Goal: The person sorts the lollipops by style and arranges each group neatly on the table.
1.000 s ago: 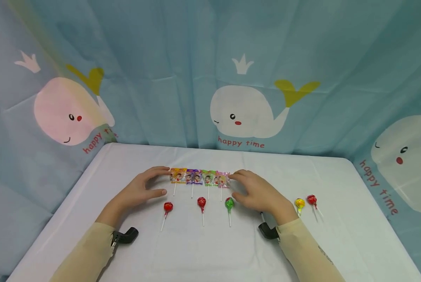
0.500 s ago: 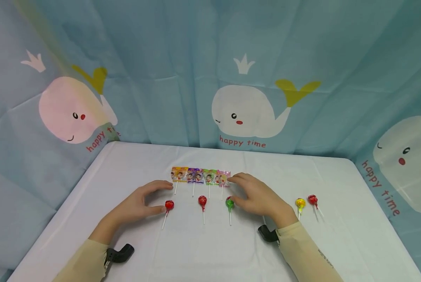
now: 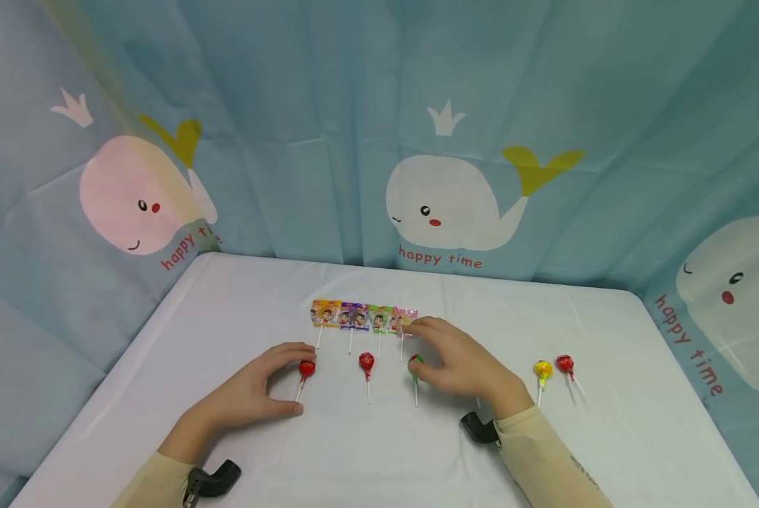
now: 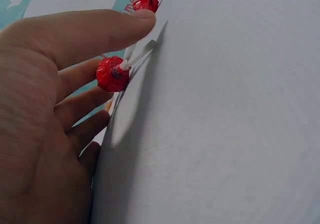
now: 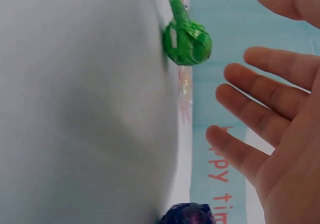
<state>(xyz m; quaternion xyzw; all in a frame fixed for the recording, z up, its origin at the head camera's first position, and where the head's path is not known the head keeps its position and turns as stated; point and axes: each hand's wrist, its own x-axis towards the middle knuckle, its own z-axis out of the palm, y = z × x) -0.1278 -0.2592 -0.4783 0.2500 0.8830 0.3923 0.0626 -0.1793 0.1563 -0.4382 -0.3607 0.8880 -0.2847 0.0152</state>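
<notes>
My left hand (image 3: 259, 388) is around the leftmost red lollipop (image 3: 307, 369), fingertips beside its round head and thumb near its stick. In the left wrist view that red lollipop (image 4: 112, 74) lies between the thumb and the spread fingers. My right hand (image 3: 460, 363) hovers by the green lollipop (image 3: 415, 361), its thumb overlapping the candy in the head view. The right wrist view has the green lollipop (image 5: 189, 44) apart from the extended fingers (image 5: 260, 91). Between the hands lies another red lollipop (image 3: 367, 364).
Behind runs a row of flat wrapped lollipops: orange (image 3: 326, 313), purple (image 3: 355, 317), green (image 3: 381, 319) and pink (image 3: 405, 320). To the right lie a yellow lollipop (image 3: 542, 370) and a red one (image 3: 565, 364). A dark purple-wrapped candy (image 5: 187, 215) sits near my right wrist.
My left hand has come away from the orange-wrapped lollipop, moving toward me to the leftmost red lollipop. My right hand has shifted slightly toward me and left, over the green lollipop.
</notes>
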